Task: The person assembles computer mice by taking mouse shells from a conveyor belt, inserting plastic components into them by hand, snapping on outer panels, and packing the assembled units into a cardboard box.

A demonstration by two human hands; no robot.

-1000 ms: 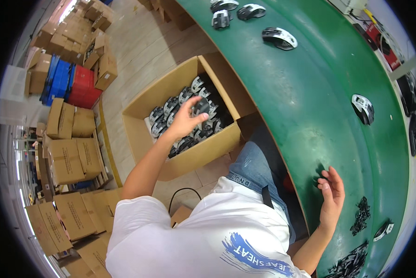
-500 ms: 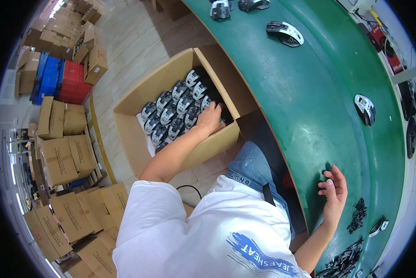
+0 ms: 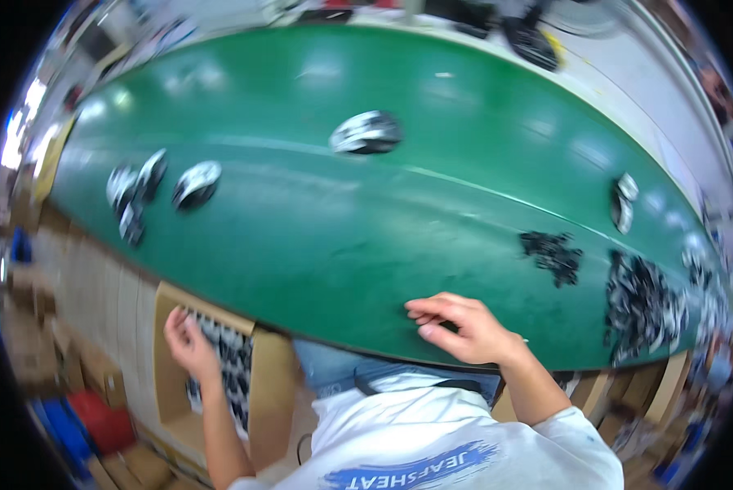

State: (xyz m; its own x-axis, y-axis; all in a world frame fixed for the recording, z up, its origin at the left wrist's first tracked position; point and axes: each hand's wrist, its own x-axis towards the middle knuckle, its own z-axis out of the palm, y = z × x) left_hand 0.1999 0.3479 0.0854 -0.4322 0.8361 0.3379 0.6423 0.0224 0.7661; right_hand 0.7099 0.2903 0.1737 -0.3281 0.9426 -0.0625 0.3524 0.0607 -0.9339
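My left hand point(image 3: 191, 343) is above a cardboard box point(image 3: 270, 400) at the table's near edge. Its fingers are loosely bent and apart, and I see nothing in them. Rows of black-and-white computer mice point(image 3: 234, 359) fill the box below it. Over the green table point(image 3: 301, 245), my right hand point(image 3: 460, 327) hovers with loosely curled fingers, thumb apart, holding nothing visible. One mouse point(image 3: 366, 132) lies alone beyond my hands. Another mouse point(image 3: 197, 184) sits farther left, beside a blurred cluster of mice point(image 3: 134, 192).
Small black parts point(image 3: 553, 257) lie in a heap right of my right hand, with a larger heap point(image 3: 640, 306) beyond. A white-and-black piece point(image 3: 624, 202) rests near the far right edge. Red and blue crates point(image 3: 101, 420) stand on the floor at lower left.
My view has swung round toward the table. My left hand has come up out of the box, away from the mice. The right hand is still over the table.
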